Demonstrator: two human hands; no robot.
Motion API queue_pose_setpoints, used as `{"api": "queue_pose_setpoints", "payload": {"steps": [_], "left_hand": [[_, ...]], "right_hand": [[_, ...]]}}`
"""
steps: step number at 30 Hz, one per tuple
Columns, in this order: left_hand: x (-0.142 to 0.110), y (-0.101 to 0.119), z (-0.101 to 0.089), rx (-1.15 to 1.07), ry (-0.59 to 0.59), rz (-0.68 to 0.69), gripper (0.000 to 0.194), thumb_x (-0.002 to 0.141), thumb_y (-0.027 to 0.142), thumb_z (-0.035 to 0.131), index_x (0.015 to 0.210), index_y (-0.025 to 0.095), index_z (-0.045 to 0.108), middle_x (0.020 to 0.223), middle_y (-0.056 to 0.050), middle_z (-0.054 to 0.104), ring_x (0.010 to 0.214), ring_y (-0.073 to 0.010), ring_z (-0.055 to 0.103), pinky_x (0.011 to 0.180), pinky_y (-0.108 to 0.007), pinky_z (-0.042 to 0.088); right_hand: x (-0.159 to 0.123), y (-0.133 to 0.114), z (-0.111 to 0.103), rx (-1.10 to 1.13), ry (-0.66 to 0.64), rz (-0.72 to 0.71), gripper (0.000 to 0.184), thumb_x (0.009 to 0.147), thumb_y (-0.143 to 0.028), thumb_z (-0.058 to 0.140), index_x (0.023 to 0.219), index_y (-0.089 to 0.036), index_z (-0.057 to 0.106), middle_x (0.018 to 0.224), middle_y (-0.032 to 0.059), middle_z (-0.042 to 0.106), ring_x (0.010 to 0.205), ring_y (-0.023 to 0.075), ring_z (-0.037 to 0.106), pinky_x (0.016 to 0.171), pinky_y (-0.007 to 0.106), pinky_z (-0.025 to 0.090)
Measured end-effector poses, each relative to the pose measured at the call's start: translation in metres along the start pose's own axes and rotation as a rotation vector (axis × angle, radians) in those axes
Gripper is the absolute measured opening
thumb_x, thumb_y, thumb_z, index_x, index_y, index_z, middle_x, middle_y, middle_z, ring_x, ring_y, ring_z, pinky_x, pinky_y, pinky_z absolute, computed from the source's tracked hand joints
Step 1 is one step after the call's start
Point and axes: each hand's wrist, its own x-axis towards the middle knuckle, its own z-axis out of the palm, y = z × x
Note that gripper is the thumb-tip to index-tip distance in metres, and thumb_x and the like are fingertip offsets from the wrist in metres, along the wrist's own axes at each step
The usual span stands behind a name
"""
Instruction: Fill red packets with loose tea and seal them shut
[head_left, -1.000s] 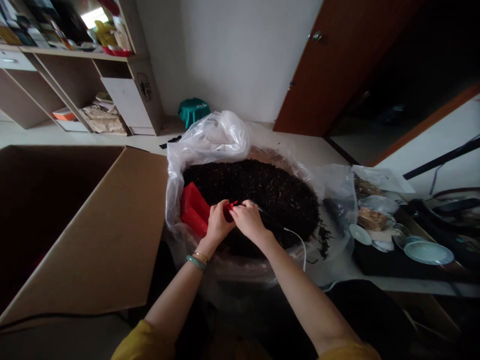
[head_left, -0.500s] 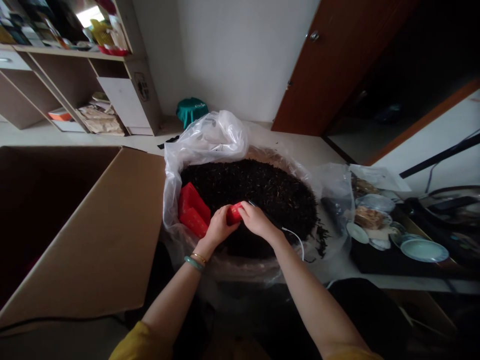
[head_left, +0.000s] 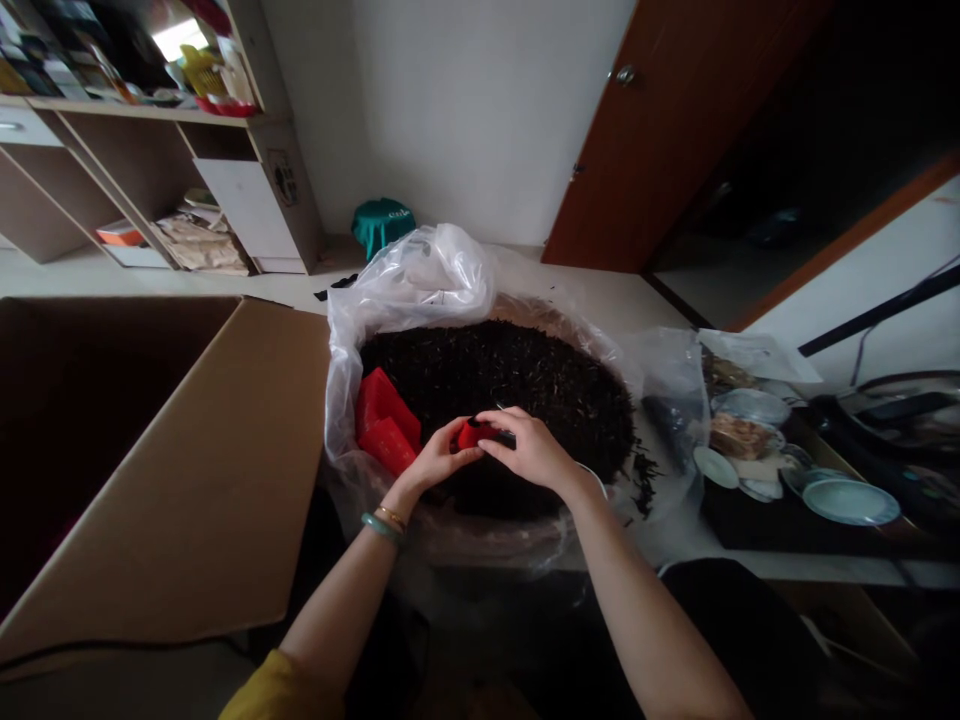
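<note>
You have a small red packet [head_left: 469,434] between both hands, over the dark loose leaves [head_left: 525,370].
The fingers of your left hand [head_left: 439,460] close on the packet's left side; those of your right hand [head_left: 534,450] bend around its right side, and its top shows dark. Just beside your left hand, larger red packaging [head_left: 388,430] lies on the leaves, inside the clear plastic bag [head_left: 450,270]. Left of the bag stands an open cardboard box [head_left: 202,480]; to the right sits a pale bowl [head_left: 851,502].

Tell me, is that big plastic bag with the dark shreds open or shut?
Open: the plastic bag is spread wide, its far edge bunched back, and the dark shreds inside lie exposed.
</note>
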Motion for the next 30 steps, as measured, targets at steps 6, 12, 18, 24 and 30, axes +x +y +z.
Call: {"api": "queue_pose_setpoints", "payload": {"steps": [6,12,18,24,30], "left_hand": [[-0.0009,0.0007,0.0000,-0.002,0.020,-0.022,0.062,0.073,0.044,0.068,0.125,0.016,0.051,0.119,-0.010,0.062,0.107,-0.0248,0.058,0.092,-0.037,0.048],[-0.0008,-0.0013,0.0052,0.049,0.004,0.099,0.052,0.080,0.037,0.062,0.126,0.016,0.049,0.119,-0.010,0.061,0.108,-0.0220,0.058,0.095,-0.035,0.046],[0.0000,-0.0038,0.0083,0.045,-0.013,0.023,0.049,0.081,0.047,0.059,0.114,0.011,0.057,0.086,-0.004,0.065,0.072,-0.0147,0.058,0.065,-0.025,0.049],[-0.0020,-0.0013,0.0075,0.063,-0.031,-0.025,0.057,0.070,0.050,0.069,0.110,0.010,0.059,0.075,-0.001,0.062,0.061,-0.0115,0.052,0.055,-0.021,0.043],[-0.0023,-0.0018,0.0078,0.080,-0.011,-0.030,0.049,0.063,0.044,0.076,0.097,0.011,0.063,0.073,0.000,0.062,0.061,-0.0116,0.053,0.054,-0.021,0.043]], "right_hand": [[0.0036,0.0018,0.0002,0.129,0.017,0.064,0.013,0.081,-0.023,0.061,0.093,-0.020,0.066,0.089,0.0034,0.072,0.082,0.0162,0.067,0.078,0.029,0.051],[0.0057,0.0091,0.0058,0.210,0.220,0.168,0.014,0.081,-0.031,0.058,0.078,-0.018,0.065,0.075,0.0027,0.071,0.069,0.0171,0.067,0.067,0.027,0.051],[0.0070,0.0063,0.0085,0.267,0.127,0.167,0.023,0.076,-0.023,0.062,0.099,-0.019,0.064,0.086,0.0040,0.073,0.075,0.0164,0.068,0.067,0.026,0.053],[0.0056,0.0049,0.0031,0.220,-0.073,0.291,0.024,0.077,-0.020,0.061,0.101,-0.019,0.062,0.080,0.0013,0.071,0.040,0.0063,0.051,0.033,0.016,0.035],[0.0084,-0.0002,0.0053,-0.056,-0.138,0.161,0.011,0.079,-0.022,0.064,0.071,-0.016,0.069,0.070,0.0005,0.063,0.053,0.0094,0.056,0.050,0.020,0.043]]}}
